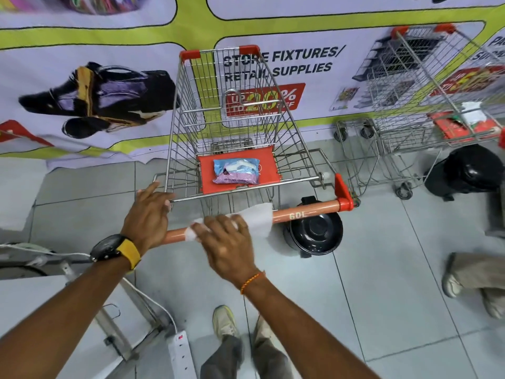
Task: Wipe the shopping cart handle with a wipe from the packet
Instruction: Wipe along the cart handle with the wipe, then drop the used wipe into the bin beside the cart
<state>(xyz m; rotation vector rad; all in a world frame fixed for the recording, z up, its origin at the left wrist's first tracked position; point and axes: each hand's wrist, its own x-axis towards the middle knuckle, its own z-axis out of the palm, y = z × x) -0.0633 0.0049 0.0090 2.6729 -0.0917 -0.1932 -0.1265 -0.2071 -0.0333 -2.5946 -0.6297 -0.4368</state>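
Observation:
A wire shopping cart [185,110] stands in front of me with an orange handle [306,213] running left to right. My right hand [226,242] presses a white wipe [259,218] onto the middle of the handle, and the wipe drapes over the bar. My left hand [149,214] grips the cart's left end, fingers on the wire rim beside the handle. The wipe packet [236,170], blue and pink, lies on the cart's red fold-down seat [270,165].
A second wire cart [426,86] stands at the right with a red box inside. Black round pots sit on the tiled floor under the handle [314,231] and at the right [467,170]. A white power strip [181,351] lies lower left. Another person's shoes [475,283] are at far right.

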